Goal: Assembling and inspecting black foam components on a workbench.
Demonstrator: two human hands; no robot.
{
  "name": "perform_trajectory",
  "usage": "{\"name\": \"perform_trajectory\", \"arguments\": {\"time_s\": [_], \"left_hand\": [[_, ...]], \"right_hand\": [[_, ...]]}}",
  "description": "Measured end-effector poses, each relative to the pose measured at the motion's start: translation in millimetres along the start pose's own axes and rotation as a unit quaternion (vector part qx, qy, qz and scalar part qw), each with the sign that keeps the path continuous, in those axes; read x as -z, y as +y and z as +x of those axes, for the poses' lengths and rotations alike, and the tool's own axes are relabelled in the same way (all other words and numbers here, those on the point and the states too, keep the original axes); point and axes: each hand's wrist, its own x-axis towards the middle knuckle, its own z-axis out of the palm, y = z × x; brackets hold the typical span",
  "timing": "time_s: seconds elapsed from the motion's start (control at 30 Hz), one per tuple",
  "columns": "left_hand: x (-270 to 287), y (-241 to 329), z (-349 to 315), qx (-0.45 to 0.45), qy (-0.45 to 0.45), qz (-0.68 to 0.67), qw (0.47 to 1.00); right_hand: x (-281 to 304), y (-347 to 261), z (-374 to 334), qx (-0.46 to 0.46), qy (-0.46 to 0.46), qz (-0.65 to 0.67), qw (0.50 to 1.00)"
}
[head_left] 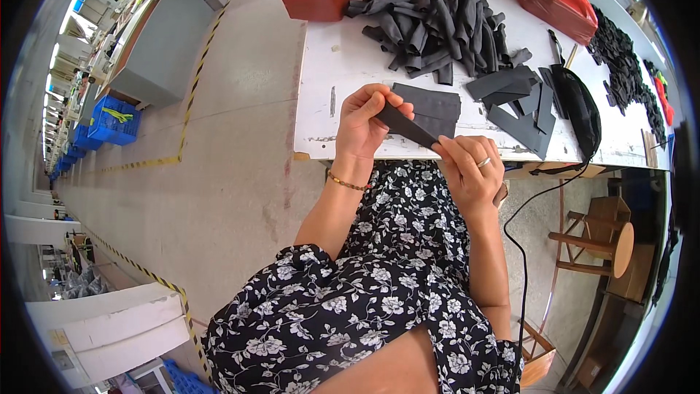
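In the frame's middle, the left hand (363, 120) and right hand (471, 174) pinch a black strip (408, 125) at both ends, probably to keep it straight.

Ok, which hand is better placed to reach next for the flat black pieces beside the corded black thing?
Probably your right hand: it's nearer those flat black pieces; your left hand is farther off. Both hold the dark strip, so the right would need to let go.

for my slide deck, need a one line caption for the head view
Left hand and right hand hold a black strip at a white table, a pile of dark pieces beyond.
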Motion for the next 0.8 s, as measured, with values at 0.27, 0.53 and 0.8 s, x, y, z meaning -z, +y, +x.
{"name": "perform_trajectory", "arguments": {"time_s": [0.27, 0.53, 0.8], "left_hand": [[-21, -11, -4, -0.075, 0.136, 0.219, 0.963], [-25, -14, -17, 0.103, 0.202, 0.129, 0.965], [-15, -15, -15, 0.081, 0.208, 0.191, 0.956]], "right_hand": [[0, 18, -4, 0.045, 0.029, -0.071, 0.996], [-1, 36, -17, 0.097, -0.051, -0.085, 0.990], [-7, 37, -52, -0.409, -0.012, 0.292, 0.864]]}}
